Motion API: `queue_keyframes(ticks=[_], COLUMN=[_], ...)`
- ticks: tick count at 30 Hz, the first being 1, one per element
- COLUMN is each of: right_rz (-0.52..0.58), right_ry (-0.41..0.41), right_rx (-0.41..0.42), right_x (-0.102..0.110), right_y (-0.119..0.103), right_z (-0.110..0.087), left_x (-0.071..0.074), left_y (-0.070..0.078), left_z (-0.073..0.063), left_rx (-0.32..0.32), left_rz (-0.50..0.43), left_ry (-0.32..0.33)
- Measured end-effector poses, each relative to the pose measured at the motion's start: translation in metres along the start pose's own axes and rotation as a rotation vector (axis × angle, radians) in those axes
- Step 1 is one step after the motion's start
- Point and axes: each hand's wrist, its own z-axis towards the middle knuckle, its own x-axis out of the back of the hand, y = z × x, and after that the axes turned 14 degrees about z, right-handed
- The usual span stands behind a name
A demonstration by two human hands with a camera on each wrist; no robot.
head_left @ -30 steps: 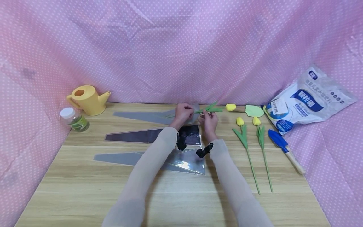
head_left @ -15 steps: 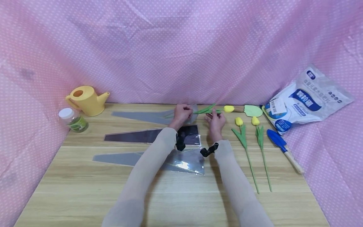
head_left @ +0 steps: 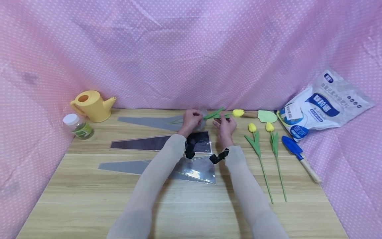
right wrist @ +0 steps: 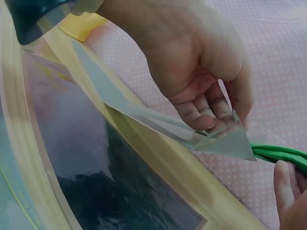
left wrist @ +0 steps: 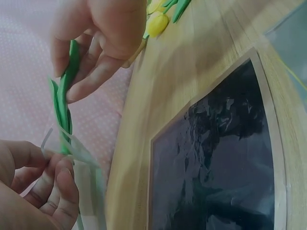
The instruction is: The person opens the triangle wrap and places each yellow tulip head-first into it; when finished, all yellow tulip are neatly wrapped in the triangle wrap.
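Note:
At the back of the table, my left hand (head_left: 191, 120) pinches the open end of a grey, see-through tapered flower sleeve (head_left: 143, 121). A yellow tulip (head_left: 237, 113) lies with its stem inside this sleeve, its bloom and most of its leaves outside to the right. My right hand (head_left: 225, 128) holds the tulip between thumb and fingers at the green leaves (left wrist: 72, 64). In the right wrist view the sleeve's corner (right wrist: 235, 146) lifts clear of the table under my left hand, close to where the leaves enter.
Nearer me lie a dark sleeve (head_left: 143, 143) and another grey sleeve (head_left: 125, 166). To the right are two yellow tulips (head_left: 257, 146) (head_left: 274, 144), a green trowel (head_left: 267, 116), a blue trowel (head_left: 290, 146) and a fertilizer bag (head_left: 322, 103). A yellow watering can (head_left: 94, 106) and lidded jar (head_left: 79, 126) stand left.
My right hand has shifted right along the tulip, toward the bloom. The tulip has slid a little left, deeper into the sleeve. My left hand has stayed at the sleeve's end.

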Motion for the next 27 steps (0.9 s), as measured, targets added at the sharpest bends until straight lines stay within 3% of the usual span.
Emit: queue_keyframes(ticks=[11, 21, 27], right_rz=[-0.092, -0.156, -0.125], right_ry=[-0.014, -0.063, -0.083], right_rx=[-0.048, -0.077, -0.142], right_x=[0.000, -0.001, -0.003], right_y=[0.003, 0.011, 0.015], right_z=[-0.006, -0.010, -0.012], left_x=[0.001, 0.000, -0.001], left_y=[0.006, 0.013, 0.015], left_z=[0.001, -0.001, -0.002], left_rx=[-0.042, -0.016, -0.018], left_rz=[0.009, -0.036, -0.049], left_ry=[0.020, 0.009, 0.006])
